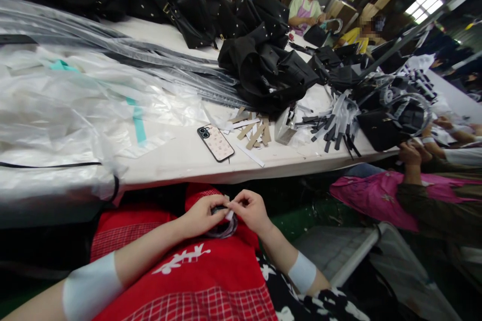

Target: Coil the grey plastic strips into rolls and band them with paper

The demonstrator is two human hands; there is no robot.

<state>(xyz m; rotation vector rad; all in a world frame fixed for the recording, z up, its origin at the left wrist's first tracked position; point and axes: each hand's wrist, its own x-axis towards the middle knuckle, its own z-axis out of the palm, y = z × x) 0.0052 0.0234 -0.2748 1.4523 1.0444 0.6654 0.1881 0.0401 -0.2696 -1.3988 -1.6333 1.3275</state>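
Over my lap, my left hand (206,215) is closed around part of a dark coiled strap (226,231), which looks wrapped in clear film. My right hand (251,209) meets it from the right, thumb and forefinger pinched on a small white strip (229,214) at the top of the coil. The fingers hide much of the coil and the strip. Beneath both hands lies my red apron (203,271). On the table edge ahead is a phone in a patterned case (216,143), apart from my hands.
The white table (181,160) carries loose paper strips (254,130), a small box (285,128), black bags (263,60), plastic sheets (56,95) and film-wrapped straps (181,67). Black-and-white strips (339,120) lie further right. A co-worker's hands (412,153) work at right, beside a grey crate (339,256).
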